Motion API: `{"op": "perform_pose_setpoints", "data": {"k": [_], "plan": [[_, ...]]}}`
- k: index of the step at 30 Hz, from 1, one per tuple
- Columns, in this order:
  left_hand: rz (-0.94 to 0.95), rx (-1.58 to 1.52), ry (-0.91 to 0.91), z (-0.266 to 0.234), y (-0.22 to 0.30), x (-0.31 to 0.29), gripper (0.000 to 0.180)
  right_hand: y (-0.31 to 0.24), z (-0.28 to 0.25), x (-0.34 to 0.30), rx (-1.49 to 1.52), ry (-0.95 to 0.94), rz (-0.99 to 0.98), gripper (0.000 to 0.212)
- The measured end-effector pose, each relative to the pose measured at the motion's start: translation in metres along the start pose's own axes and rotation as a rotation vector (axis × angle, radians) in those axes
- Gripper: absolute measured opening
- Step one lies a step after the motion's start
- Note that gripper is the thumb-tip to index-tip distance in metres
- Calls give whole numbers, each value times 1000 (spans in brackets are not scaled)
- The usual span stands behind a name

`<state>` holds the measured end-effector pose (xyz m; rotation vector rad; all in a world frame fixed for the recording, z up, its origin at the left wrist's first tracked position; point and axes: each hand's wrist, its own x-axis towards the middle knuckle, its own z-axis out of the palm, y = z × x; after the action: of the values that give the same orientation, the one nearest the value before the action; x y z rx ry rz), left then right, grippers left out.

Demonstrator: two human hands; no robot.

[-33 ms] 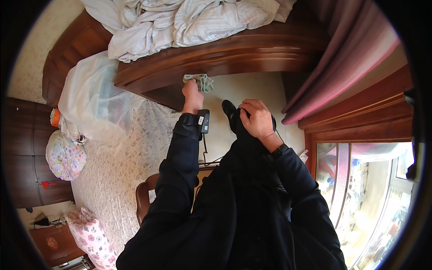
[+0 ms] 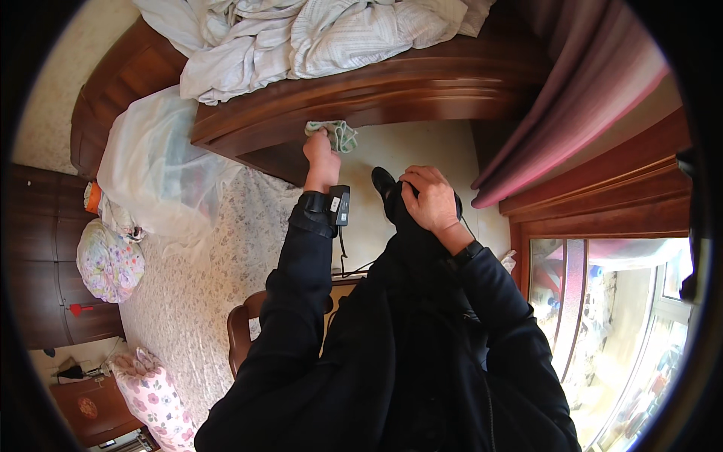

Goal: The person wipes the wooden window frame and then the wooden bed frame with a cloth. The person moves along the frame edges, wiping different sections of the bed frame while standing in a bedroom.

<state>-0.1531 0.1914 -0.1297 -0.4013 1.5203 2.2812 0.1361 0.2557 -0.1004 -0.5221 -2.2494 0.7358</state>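
Observation:
My left hand [image 2: 322,157] is closed around a pale green and white cloth [image 2: 343,135], held against the lower edge of a dark brown wooden panel [image 2: 369,96]. Part of the cloth hangs loose to the right of my fingers. My right hand [image 2: 433,199] lies on my bent knee in black trousers, its fingers stretched over the kneecap and holding nothing. Past the knee, a black shoe [image 2: 384,181] stands on the pale floor.
Rumpled white bedding [image 2: 339,38] lies above the panel. Sheer white fabric [image 2: 154,162] hangs at left beside a patterned surface [image 2: 203,294]. A brown wooden chair [image 2: 245,320] stands near my left arm. At right are a pink curtain [image 2: 580,105] and a glazed door [image 2: 587,301].
My left hand and the cloth have shifted very slightly upward along the panel. My right hand has stayed on the knee.

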Motion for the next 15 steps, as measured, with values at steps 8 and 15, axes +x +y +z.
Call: {"op": "perform_pose_setpoints", "data": {"k": [8, 15], "plan": [[163, 59, -41, -7, -10, 5, 12, -3, 2, 4, -9, -12, 2, 12], [243, 162, -38, -6, -7, 7, 15, -1, -1, 2, -8, -17, 15, 12]]}}
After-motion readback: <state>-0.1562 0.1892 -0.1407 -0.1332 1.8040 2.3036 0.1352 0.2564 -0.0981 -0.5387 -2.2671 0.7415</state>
